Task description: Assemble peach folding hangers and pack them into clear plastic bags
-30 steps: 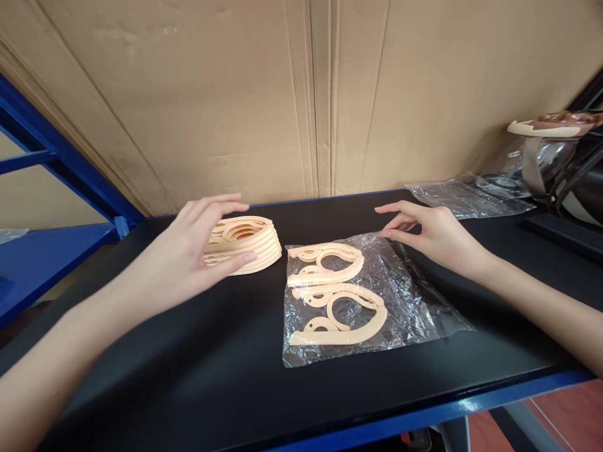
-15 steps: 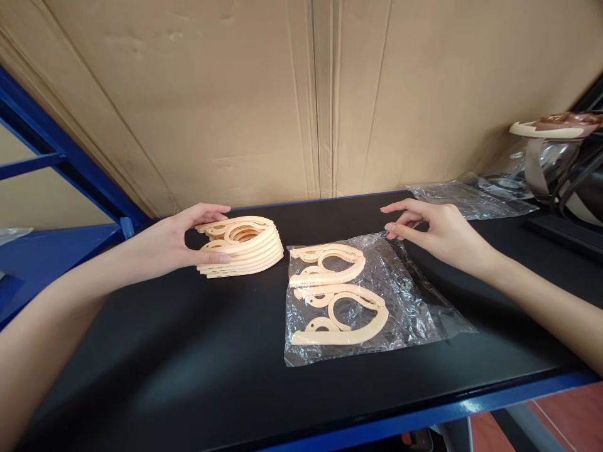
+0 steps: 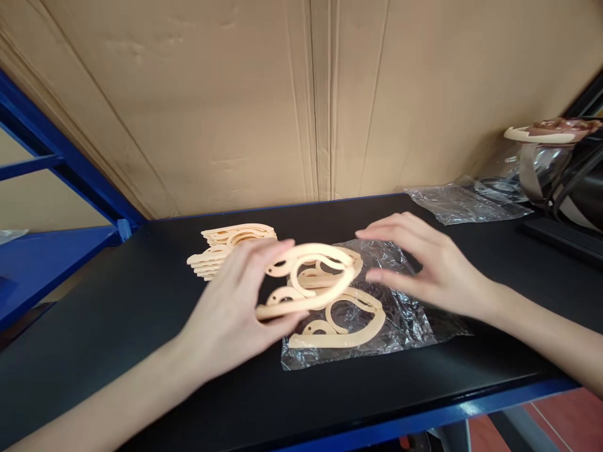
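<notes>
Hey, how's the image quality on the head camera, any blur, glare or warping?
Head view: both the left hand and right hand are motion-blurred, as is the held plastic piece; the clear bag glints with small highlights; the blue table edge runs slanted; lighting is soft and even.

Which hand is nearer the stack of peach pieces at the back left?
Left. The left hand holds one peach piece just right of and in front of the stack; the right hand hovers farther right, over the plastic bag.

Crumpled clear plastic (image 3: 464, 202) at the black tabletop's (image 3: 141, 301) far right, cardboard wall (image 3: 301, 94) behind, blue shelf frame (image 3: 61, 163) left
</notes>
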{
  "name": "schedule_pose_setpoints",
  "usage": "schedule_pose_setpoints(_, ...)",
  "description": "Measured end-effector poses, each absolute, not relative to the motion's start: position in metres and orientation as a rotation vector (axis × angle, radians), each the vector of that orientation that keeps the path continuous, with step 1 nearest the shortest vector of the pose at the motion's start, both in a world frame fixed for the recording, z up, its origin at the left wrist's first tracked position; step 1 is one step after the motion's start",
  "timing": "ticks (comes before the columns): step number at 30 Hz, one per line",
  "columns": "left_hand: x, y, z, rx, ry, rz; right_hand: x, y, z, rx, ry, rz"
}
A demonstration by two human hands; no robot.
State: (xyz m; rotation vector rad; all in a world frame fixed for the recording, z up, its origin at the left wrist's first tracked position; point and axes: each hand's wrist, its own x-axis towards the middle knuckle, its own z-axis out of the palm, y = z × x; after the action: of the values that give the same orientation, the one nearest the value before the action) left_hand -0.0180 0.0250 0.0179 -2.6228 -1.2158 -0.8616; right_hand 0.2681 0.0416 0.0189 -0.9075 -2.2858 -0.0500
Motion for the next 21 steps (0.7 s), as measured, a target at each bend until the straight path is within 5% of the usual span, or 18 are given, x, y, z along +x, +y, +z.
schedule_pose_setpoints(14, 0.004, 0.008, 0.001, -2.610, -0.794, -0.918, 0.237, 0.014, 0.008, -0.641, -2.551, -0.199)
schedule_pose_setpoints(21, 0.000, 0.018, -0.003, -2.732, -1.018, -0.740, 0.248, 0.029, 0.006, -0.828, -2.568, -0.262)
